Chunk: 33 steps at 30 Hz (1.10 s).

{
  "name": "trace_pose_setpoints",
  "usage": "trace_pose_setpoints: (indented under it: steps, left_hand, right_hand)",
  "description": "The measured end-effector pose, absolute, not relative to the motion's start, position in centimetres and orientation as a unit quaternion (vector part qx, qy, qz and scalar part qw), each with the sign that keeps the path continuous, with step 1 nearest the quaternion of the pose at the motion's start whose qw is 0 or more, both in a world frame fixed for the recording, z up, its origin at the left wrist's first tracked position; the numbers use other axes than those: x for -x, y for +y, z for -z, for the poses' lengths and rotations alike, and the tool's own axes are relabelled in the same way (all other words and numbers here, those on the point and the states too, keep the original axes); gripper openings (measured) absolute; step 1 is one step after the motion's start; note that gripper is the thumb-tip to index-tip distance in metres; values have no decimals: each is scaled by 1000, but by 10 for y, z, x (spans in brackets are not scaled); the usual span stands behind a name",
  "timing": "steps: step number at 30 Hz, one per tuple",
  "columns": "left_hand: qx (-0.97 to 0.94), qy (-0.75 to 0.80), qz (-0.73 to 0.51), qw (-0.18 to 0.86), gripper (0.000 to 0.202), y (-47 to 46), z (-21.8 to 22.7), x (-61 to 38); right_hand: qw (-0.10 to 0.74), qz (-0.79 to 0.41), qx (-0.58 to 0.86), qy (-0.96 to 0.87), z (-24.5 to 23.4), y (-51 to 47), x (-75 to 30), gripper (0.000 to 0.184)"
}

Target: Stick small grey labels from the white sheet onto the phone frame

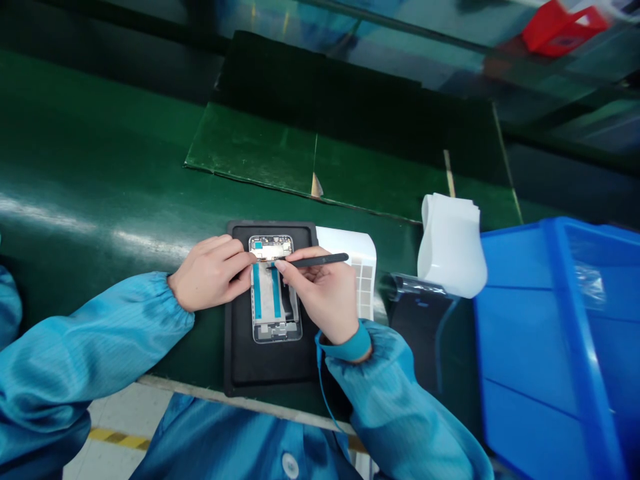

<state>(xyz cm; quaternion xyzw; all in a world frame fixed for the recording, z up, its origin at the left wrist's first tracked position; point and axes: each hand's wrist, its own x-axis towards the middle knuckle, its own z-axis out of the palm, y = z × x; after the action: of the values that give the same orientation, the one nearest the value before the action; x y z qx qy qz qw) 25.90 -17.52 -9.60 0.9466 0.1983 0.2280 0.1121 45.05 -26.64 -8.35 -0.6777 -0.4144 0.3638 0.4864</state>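
Right hand (330, 297) grasps slim black tweezers (323, 260) | left hand (213, 272) touches opened silver-framed phone (266, 297), cannot tell if gripping | phone lies on black rectangular tray (270, 375)

Blk tool (320, 260), blu strips (257, 297), grn bench (100, 173)

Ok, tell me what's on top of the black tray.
On the black tray lies an opened phone. The left hand is at its edge; the right hand holds a black tool over it. The tray beneath the phone is hidden.
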Motion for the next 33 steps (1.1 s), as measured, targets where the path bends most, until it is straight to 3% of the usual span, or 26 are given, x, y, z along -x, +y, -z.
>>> trace_pose_setpoints:
  steps: [22, 33]
  left_hand:
    - [-950, 164, -241, 112, 17, -176, 94, -258]
    - [-972, 143, -174, 64, 25, -178, 87, -258]
  right_hand:
    - [476, -353, 683, -428, 82, -266, -450, 16]
    - [481, -352, 671, -441, 88, -268, -451, 14]
